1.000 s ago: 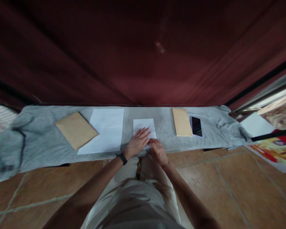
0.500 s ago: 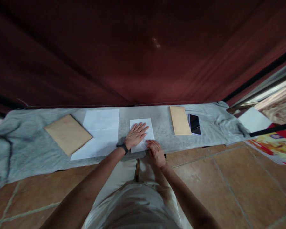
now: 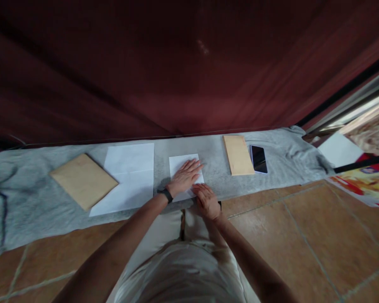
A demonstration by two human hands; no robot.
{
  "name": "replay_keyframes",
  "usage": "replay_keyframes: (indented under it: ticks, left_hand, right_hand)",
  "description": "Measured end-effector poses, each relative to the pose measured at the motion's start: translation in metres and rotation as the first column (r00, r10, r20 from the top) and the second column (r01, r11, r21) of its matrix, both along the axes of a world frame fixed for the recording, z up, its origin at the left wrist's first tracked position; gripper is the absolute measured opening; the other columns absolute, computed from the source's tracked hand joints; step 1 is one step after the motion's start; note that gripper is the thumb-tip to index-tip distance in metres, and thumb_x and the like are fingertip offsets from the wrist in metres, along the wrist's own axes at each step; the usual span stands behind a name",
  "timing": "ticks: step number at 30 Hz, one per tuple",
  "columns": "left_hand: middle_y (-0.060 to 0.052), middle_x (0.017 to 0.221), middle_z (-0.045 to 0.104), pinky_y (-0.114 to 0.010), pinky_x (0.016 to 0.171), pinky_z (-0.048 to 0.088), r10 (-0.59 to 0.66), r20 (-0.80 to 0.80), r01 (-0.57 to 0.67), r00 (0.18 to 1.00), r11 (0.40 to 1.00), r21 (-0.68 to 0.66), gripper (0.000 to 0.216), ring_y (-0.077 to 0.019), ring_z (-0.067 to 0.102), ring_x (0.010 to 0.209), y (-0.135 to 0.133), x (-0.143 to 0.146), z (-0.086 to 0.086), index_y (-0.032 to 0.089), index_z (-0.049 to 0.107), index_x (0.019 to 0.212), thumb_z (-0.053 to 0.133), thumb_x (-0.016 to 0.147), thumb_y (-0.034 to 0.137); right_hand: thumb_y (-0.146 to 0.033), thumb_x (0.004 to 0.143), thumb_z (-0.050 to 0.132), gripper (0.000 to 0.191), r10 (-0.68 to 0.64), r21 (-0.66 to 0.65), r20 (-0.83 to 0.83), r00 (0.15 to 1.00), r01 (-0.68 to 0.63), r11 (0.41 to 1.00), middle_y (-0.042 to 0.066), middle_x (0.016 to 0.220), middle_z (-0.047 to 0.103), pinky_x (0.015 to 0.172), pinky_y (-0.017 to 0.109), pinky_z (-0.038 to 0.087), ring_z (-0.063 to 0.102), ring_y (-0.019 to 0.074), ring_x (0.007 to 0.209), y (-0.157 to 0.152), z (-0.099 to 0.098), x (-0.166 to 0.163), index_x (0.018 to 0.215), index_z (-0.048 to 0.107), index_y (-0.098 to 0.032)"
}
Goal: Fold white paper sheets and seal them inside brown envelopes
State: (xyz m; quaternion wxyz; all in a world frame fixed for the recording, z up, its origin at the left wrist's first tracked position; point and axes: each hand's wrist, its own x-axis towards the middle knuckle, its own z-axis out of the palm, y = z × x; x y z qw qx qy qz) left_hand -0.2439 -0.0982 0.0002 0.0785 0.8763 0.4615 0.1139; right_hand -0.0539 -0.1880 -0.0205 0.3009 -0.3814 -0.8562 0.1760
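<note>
A small folded white sheet (image 3: 178,165) lies on the grey cloth (image 3: 44,198) in front of me. My left hand (image 3: 185,176), with a black band at the wrist, lies flat on this sheet with the fingers stretched out. My right hand (image 3: 206,201) rests at the sheet's near right corner, fingers curled down onto the paper's edge. A larger white sheet (image 3: 126,176) lies to the left, with a brown envelope (image 3: 84,181) overlapping its left side.
A second brown envelope (image 3: 238,155) and a dark phone (image 3: 259,159) lie to the right on the cloth. A dark red curtain (image 3: 177,71) hangs behind. Brown floor tiles (image 3: 303,235) run below, with a white sheet (image 3: 339,150) and colourful print (image 3: 363,185) at far right.
My left hand has slid a little to the right across the small sheet. My right hand stays at the near corner. The view has shifted slightly.
</note>
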Motion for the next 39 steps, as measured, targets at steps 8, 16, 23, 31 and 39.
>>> replay_keyframes:
  ticks: [8,16,23,31,39]
  left_hand:
    - [-0.004,0.164,0.04,-0.046,0.129,0.019,0.028,-0.036,-0.028,0.999,1.0,-0.004,0.053,-0.0221,0.029,0.155,0.009,0.018,-0.006,0.023,0.045,0.155,0.03,0.106,0.036]
    - [-0.006,0.165,0.038,-0.049,0.129,0.018,0.318,0.044,-0.32,0.947,0.945,0.063,0.056,-0.0242,0.026,0.156,-0.016,-0.016,-0.01,0.022,0.04,0.158,0.03,0.105,0.037]
    - [-0.008,0.166,0.034,-0.051,0.129,0.017,0.402,0.003,-0.402,0.915,0.913,0.066,0.058,-0.0271,0.022,0.157,-0.027,-0.027,-0.014,0.016,0.038,0.159,0.028,0.105,0.037]
    - [-0.006,0.167,0.031,-0.049,0.129,0.016,0.42,-0.036,-0.419,0.907,0.907,0.043,0.057,-0.0256,0.022,0.157,-0.026,-0.025,-0.012,0.019,0.038,0.159,0.029,0.105,0.034]
    - [-0.008,0.167,0.031,-0.051,0.128,0.019,0.5,-0.002,-0.499,0.866,0.866,0.041,0.057,-0.0281,0.024,0.157,-0.036,-0.038,-0.014,0.019,0.04,0.158,0.031,0.105,0.035]
  right_hand:
    - [-0.012,0.093,0.048,0.05,0.026,-0.005,0.085,0.996,-0.026,1.0,0.012,0.143,0.062,0.121,0.053,0.04,0.053,0.026,0.139,0.0,0.002,0.002,0.141,0.058,-0.017]
    - [-0.02,0.1,0.049,0.038,-0.009,-0.04,0.074,0.997,0.012,0.999,0.009,0.144,0.062,0.12,0.051,0.041,0.054,0.025,0.138,-0.004,0.012,-0.001,0.136,0.063,-0.019]
    - [-0.029,0.106,0.041,0.043,-0.141,-0.087,0.087,0.986,0.148,0.985,0.012,0.147,0.06,0.119,0.045,0.041,0.053,0.0246,0.139,0.035,0.026,-0.031,0.141,0.061,-0.014]
    - [-0.038,0.108,0.04,0.051,-0.279,-0.008,0.288,0.916,0.294,0.956,0.01,0.162,0.041,0.126,0.051,0.023,0.036,0.0276,0.151,0.074,0.004,-0.053,0.155,0.045,-0.019]
    - [-0.033,0.108,0.033,0.053,-0.353,0.025,0.366,0.861,0.37,0.929,0.009,0.165,0.036,0.126,0.052,0.019,0.034,0.0293,0.152,0.077,0.0,-0.025,0.158,0.039,-0.017]
